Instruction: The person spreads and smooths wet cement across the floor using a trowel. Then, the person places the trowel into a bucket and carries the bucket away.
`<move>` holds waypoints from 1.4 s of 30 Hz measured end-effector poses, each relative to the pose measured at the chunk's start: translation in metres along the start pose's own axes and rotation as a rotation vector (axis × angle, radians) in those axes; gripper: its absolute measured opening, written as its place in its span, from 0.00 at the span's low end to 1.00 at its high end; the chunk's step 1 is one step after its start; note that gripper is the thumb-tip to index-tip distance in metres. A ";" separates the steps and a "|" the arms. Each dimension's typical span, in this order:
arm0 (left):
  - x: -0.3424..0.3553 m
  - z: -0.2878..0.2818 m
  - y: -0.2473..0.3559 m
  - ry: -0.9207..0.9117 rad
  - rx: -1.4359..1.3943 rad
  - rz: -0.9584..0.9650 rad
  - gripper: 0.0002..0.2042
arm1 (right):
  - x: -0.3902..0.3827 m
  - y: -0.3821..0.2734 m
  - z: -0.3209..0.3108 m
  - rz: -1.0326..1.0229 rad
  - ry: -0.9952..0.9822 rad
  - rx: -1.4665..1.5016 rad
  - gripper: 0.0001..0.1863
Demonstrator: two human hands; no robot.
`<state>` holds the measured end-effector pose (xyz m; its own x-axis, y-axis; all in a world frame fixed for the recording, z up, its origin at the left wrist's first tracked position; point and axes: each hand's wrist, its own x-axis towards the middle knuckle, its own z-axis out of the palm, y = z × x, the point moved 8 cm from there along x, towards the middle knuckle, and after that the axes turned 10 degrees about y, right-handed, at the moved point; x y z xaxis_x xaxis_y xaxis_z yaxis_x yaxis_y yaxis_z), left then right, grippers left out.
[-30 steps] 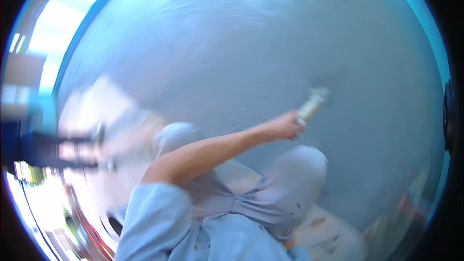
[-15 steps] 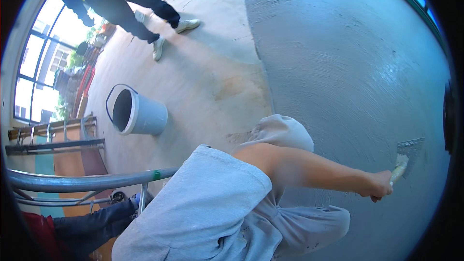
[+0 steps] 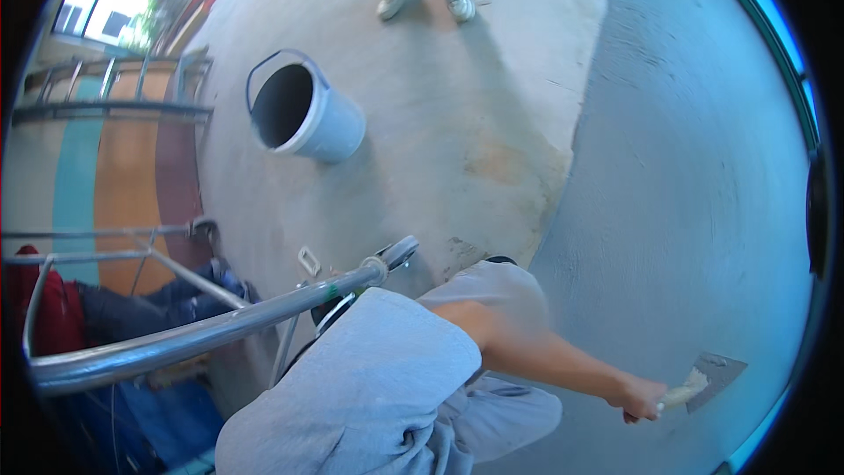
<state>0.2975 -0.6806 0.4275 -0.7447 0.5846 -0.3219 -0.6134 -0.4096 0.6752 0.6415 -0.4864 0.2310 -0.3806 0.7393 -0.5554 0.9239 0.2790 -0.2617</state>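
Observation:
My left hand (image 3: pixel 644 400) is closed around the pale handle of a broad putty knife (image 3: pixel 716 377), at the lower right. Its flat grey rectangular blade lies on or very close to a smooth grey coated surface (image 3: pixel 668 237). Whitish residue covers the part where the handle meets the blade. My bare arm stretches rightward from a light grey-blue sleeve, over my bent knee in grey trousers. The other knee shows below the arm. Nowhere in the picture does my right hand appear.
A whitish bucket (image 3: pixel 338 127) with its handle raised leans at the upper left-centre. Beyond it stand a co-worker's dark-trousered legs and light shoes (image 3: pixel 459 2). A metal tube frame (image 3: pixel 202 327) runs close beside my sleeve. Past it, someone's dark-trousered leg (image 3: pixel 132 312) shows. A ladder-like frame (image 3: pixel 110 110) lies farther left.
My view has swung, so the bucket, co-worker and coated edge sit farther right. My left hand and putty knife appear lower and farther left. The tube frame shows more fully.

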 end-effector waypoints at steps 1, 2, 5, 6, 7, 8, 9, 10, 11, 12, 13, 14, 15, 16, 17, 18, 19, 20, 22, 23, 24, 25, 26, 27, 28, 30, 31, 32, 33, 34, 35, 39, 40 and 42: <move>-0.010 -0.020 0.016 0.012 0.067 0.082 0.11 | -0.008 -0.006 -0.009 0.005 -0.018 -0.068 0.18; -0.024 -0.041 0.032 0.051 0.035 0.100 0.11 | -0.013 -0.012 -0.022 0.010 -0.020 -0.124 0.17; -0.066 -0.119 0.071 0.194 0.030 0.159 0.16 | -0.028 -0.051 -0.054 -0.006 -0.033 -0.286 0.17; -0.084 -0.147 0.079 0.286 -0.028 0.196 0.18 | -0.033 -0.070 -0.062 -0.030 -0.032 -0.331 0.17; -0.103 -0.171 0.084 0.379 -0.091 0.235 0.20 | -0.035 -0.092 -0.070 -0.060 -0.032 -0.368 0.16; -0.115 -0.194 0.083 0.473 -0.145 0.271 0.21 | -0.037 -0.118 -0.077 -0.104 -0.032 -0.405 0.16; -0.132 -0.215 0.080 0.570 -0.203 0.304 0.22 | -0.043 -0.148 -0.080 -0.159 -0.038 -0.439 0.16; -0.155 -0.233 0.081 0.680 -0.221 0.287 0.22 | -0.048 -0.182 -0.079 -0.233 -0.047 -0.466 0.16; -0.181 -0.249 0.079 0.791 -0.242 0.269 0.23 | -0.055 -0.214 -0.074 -0.313 -0.062 -0.489 0.16; -0.203 -0.265 0.073 0.882 -0.259 0.298 0.23 | -0.061 -0.256 -0.063 -0.434 -0.088 -0.468 0.14; -0.229 -0.280 0.070 0.967 -0.268 0.326 0.24 | -0.072 -0.296 -0.038 -0.551 -0.117 -0.435 0.12; -0.268 -0.290 0.071 1.036 -0.198 0.310 0.24 | -0.090 -0.331 -0.009 -0.646 -0.193 -0.434 0.12; -0.304 -0.294 0.073 1.109 -0.138 0.292 0.25 | -0.111 -0.373 0.018 -0.744 -0.270 -0.443 0.12; -0.332 -0.303 0.057 1.296 -0.217 0.426 0.24 | -0.148 -0.412 0.052 -0.850 -0.339 -0.497 0.13; -0.359 -0.309 0.035 1.476 -0.294 0.559 0.24 | -0.192 -0.442 0.088 -0.950 -0.405 -0.547 0.13; -0.388 -0.307 0.039 1.517 -0.478 0.481 0.23 | -0.230 -0.472 0.117 -1.008 -0.472 -0.552 0.13; -0.423 -0.305 0.044 1.548 -0.657 0.396 0.22 | -0.270 -0.497 0.146 -1.061 -0.548 -0.556 0.13; -0.450 -0.304 0.038 1.654 -0.765 0.496 0.21 | -0.312 -0.516 0.177 -1.126 -0.654 -0.542 0.13; -0.494 -0.301 0.033 1.807 -0.958 0.613 0.18 | -0.407 -0.538 0.219 -1.297 -0.831 -0.491 0.13; -0.520 -0.299 0.037 1.859 -1.039 0.629 0.17 | -0.459 -0.542 0.232 -1.406 -0.906 -0.450 0.13; -0.545 -0.297 0.040 1.917 -1.063 0.655 0.15 | -0.502 -0.542 0.243 -1.581 -0.975 -0.468 0.13; -0.569 -0.298 0.041 1.976 -1.088 0.684 0.12 | -0.543 -0.540 0.256 -1.759 -1.046 -0.482 0.13; -0.588 -0.301 0.039 1.991 -1.108 0.706 0.12 | -0.592 -0.536 0.264 -1.793 -1.015 -0.569 0.12; -0.607 -0.304 0.037 2.033 -1.072 0.717 0.11 | -0.639 -0.529 0.268 -1.827 -0.980 -0.655 0.12; -0.618 -0.306 0.041 2.075 -1.044 0.727 0.10 | -0.665 -0.523 0.280 -1.745 -1.071 -0.695 0.12; -0.638 -0.319 0.050 2.128 -1.065 0.766 0.10 | -0.703 -0.514 0.313 -1.714 -1.188 -0.697 0.12; -0.651 -0.328 0.052 2.174 -1.064 0.785 0.10 | -0.725 -0.509 0.330 -1.741 -1.202 -0.745 0.12; -0.659 -0.335 0.053 2.183 -1.084 0.797 0.10 | -0.746 -0.503 0.347 -1.893 -1.230 -0.752 0.12; -0.665 -0.343 0.052 2.198 -1.133 0.787 0.10 | -0.765 -0.495 0.360 -2.045 -1.242 -0.754 0.13; -0.672 -0.352 0.051 2.220 -1.186 0.781 0.10 | -0.782 -0.488 0.371 -2.061 -1.247 -0.768 0.13; -0.676 -0.362 0.053 2.221 -1.211 0.797 0.10 | -0.805 -0.481 0.377 -2.184 -1.260 -0.742 0.13; -0.688 -0.400 0.028 2.459 -1.116 0.460 0.15 | -0.858 -0.440 0.421 -2.479 -1.328 -0.727 0.13; -0.692 -0.410 0.017 2.537 -1.049 0.380 0.19 | -0.865 -0.428 0.436 -2.487 -1.341 -0.756 0.13; -0.705 -0.431 0.024 2.555 -1.020 0.343 0.19 | -0.876 -0.413 0.468 -2.673 -1.281 -0.810 0.12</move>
<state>0.6945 -1.4043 0.3846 0.7638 -0.4366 -0.4754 0.1097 -0.6380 0.7622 0.5750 -1.5365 0.4563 0.4557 -0.8887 0.0514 -0.7343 -0.4079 -0.5426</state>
